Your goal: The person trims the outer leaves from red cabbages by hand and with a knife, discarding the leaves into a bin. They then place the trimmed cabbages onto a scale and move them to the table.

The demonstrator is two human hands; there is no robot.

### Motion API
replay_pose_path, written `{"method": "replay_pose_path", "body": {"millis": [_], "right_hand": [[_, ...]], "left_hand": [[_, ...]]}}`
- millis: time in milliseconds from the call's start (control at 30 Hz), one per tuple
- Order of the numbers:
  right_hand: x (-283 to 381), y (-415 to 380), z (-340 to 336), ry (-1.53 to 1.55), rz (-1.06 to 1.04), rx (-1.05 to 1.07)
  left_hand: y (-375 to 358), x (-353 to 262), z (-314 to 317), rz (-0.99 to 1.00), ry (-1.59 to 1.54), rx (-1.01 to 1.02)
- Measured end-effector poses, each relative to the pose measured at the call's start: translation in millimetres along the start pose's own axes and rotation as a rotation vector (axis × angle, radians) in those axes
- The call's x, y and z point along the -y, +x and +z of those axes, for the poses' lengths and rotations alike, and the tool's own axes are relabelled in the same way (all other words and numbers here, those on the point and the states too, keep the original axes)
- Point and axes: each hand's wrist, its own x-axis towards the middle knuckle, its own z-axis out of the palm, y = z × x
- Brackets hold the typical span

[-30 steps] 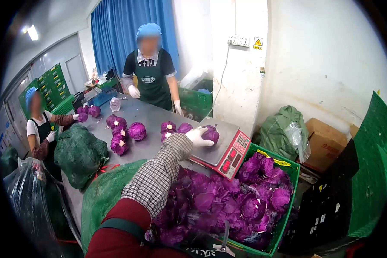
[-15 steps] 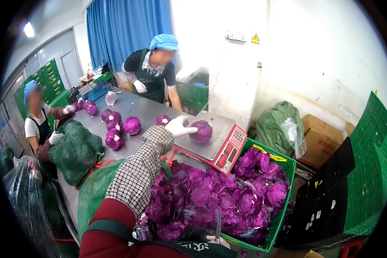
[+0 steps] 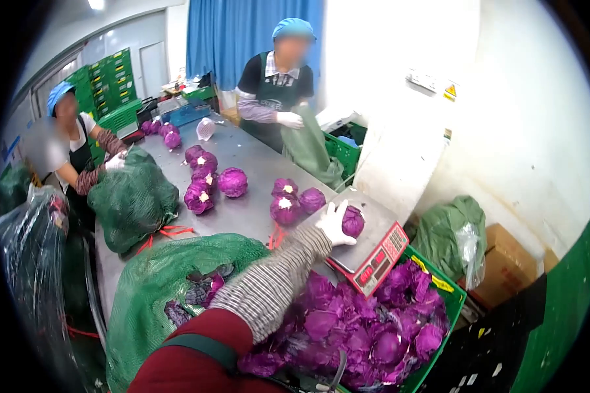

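My left hand (image 3: 336, 224), in a white glove, is curled around the left side of a red cabbage (image 3: 353, 221) on the metal plate of a scale (image 3: 367, 205). At the bottom edge, my right hand (image 3: 324, 388) barely shows, gripping a knife (image 3: 340, 368) whose blade points up. Below the scale, a green crate (image 3: 453, 304) is heaped with loose purple cabbage leaves (image 3: 321, 324). More red cabbages (image 3: 285, 211) sit on the table just left of the scale. An open green mesh sack (image 3: 137, 304) with some leaves lies left of my forearm.
Across the metal table (image 3: 252, 164) a co-worker (image 3: 278, 92) holds a green sack (image 3: 311, 147). Another co-worker (image 3: 78, 144) at left handles a full mesh bag (image 3: 134, 196). Further cabbages (image 3: 233, 182) stand mid-table. A cardboard box (image 3: 505, 259) and stacked crates are at right.
My view has shifted, moving the scene. My left hand stays at the cabbage on the scale, its fingers now further round it. The co-worker opposite has straightened up and now holds a green sack.
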Motion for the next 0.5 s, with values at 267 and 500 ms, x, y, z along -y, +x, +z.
{"method": "replay_pose_path", "body": {"millis": [267, 500], "right_hand": [[36.3, 19.3, 14.9, -0.319, -0.155, 0.105], [124.4, 108.6, 74.2, -0.813, -0.731, 0.156]], "left_hand": [[-14.0, 20.0, -56.8, -0.03, -0.678, -0.224], [39.1, 113.3, -94.9, -0.197, -0.225, -0.318]]}}
